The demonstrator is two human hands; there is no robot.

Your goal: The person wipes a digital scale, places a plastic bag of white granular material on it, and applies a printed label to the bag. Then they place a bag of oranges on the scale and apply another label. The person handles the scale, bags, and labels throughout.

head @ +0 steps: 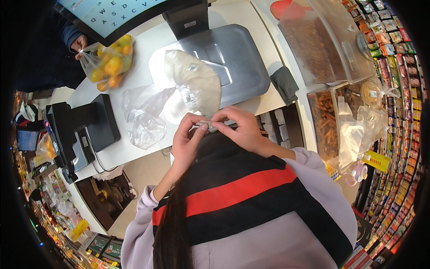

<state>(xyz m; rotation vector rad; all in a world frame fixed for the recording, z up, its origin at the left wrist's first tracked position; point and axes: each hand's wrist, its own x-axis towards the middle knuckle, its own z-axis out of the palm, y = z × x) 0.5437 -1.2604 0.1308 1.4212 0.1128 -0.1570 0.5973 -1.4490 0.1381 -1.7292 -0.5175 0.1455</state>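
Note:
My left hand [190,134] and my right hand [239,126] meet in front of my chest, at the near edge of the counter. Between their fingertips they pinch a small pale strip [203,122]; whether it is paper or plastic I cannot tell. Just beyond my fingers, a knotted clear plastic bag [200,79] with white contents lies partly on the grey metal weighing plate [247,53]. Two printed stickers are on this bag. Its loose, crumpled plastic end [144,116] spreads leftward over the white counter [141,72].
Across the counter, another person's hand [79,45] grips a bag of citrus fruit [112,65]. A touchscreen [114,15] overhangs there. A black device on a stand [102,122] is at left. Clear food bins [312,50] and a dark folded cloth [285,84] are at right.

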